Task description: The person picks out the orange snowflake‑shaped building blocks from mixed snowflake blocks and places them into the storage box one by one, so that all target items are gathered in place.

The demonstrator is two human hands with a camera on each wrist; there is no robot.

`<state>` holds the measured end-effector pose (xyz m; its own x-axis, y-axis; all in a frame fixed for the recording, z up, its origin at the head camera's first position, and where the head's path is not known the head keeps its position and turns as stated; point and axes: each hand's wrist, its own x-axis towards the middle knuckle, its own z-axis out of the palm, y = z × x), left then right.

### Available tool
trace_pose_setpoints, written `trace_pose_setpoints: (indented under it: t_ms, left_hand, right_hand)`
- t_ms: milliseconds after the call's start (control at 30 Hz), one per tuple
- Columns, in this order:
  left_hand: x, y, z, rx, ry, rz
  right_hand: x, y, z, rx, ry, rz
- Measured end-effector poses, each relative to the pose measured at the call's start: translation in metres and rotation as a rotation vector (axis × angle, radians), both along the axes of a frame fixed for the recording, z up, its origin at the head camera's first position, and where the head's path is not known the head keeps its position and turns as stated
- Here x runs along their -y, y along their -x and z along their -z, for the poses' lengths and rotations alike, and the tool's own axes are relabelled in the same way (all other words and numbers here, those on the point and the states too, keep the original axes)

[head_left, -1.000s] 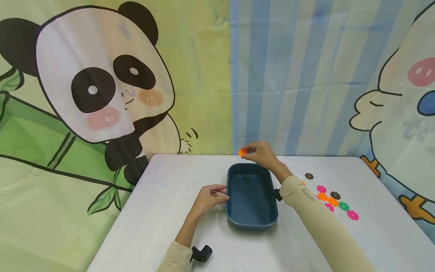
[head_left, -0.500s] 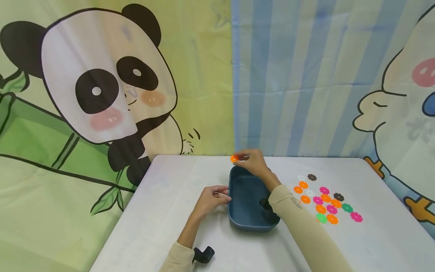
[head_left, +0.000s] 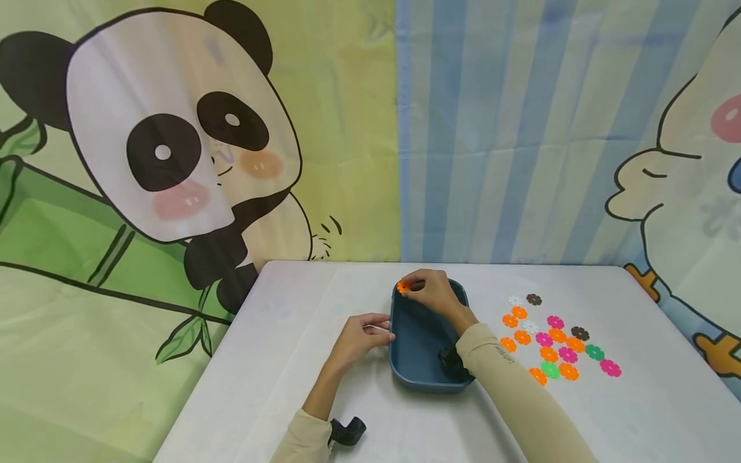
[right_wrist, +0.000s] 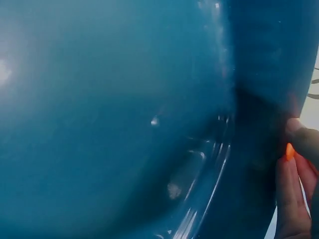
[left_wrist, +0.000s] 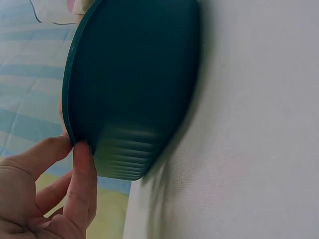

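A dark blue, deep rectangular container (head_left: 419, 341) with rounded corners stands on the white table. At its left wall my left hand (head_left: 359, 341) pinches the rim between thumb and fingers, as the left wrist view of the container (left_wrist: 134, 74) shows. My right hand (head_left: 434, 294) holds an orange flower-shaped disc (head_left: 402, 288) at the far left corner of that container. In the right wrist view, only a small edge of the orange disc (right_wrist: 289, 152) shows between thumb and fingers, close to the inner wall.
To the container's right lie several flower-shaped discs: orange (head_left: 548, 354), pink (head_left: 610, 368), green (head_left: 594, 352), white (head_left: 529, 327) and brown (head_left: 580, 333). A printed curtain (head_left: 347, 128) hangs behind the far table edge. Each wrist carries a black camera mount (head_left: 347, 431).
My right hand has moved left and then down with the orange disc, from beyond the container's far edge to its far left corner. The left hand keeps its grip on the rim.
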<state>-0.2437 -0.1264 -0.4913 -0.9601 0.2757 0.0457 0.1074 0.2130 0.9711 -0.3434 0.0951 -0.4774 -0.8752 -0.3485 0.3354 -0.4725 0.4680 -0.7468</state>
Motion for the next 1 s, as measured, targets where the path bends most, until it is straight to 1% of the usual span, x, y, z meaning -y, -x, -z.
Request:
trace_pose_setpoints:
  t_ms: [100, 233, 333, 500, 633, 700, 833, 1000]
  left_hand:
    - [0.000, 0.001, 0.000, 0.002, -0.006, 0.001]
    - [0.000, 0.002, -0.001, 0.007, -0.004, -0.006]
    - [0.001, 0.002, -0.002, 0.004, 0.003, -0.008]
    - [0.001, 0.002, -0.003, -0.005, 0.005, -0.010]
    - [0.001, 0.003, -0.002, -0.005, -0.003, -0.006]
    - [0.001, 0.003, -0.001, -0.002, -0.006, -0.003]
    - [0.001, 0.002, 0.000, 0.008, -0.003, -0.003]
    - [0.001, 0.000, 0.001, 0.010, 0.012, -0.001]
  right_hand:
    - [-0.002, 0.000, 0.002, 0.001, -0.019, -0.012]
    - [-0.003, -0.001, 0.004, 0.045, -0.065, -0.015]
    - [-0.003, 0.000, 0.006, 0.045, -0.133, -0.014]
    - [0.000, 0.003, 0.010, -0.017, -0.247, -0.028]
    - [0.000, 0.004, 0.013, -0.078, -0.308, -0.032]
    - [0.001, 0.004, 0.015, -0.093, -0.330, -0.036]
    - [0.002, 0.004, 0.019, -0.091, -0.355, -0.041]
    - [0.004, 0.001, 0.022, -0.073, -0.364, -0.022]
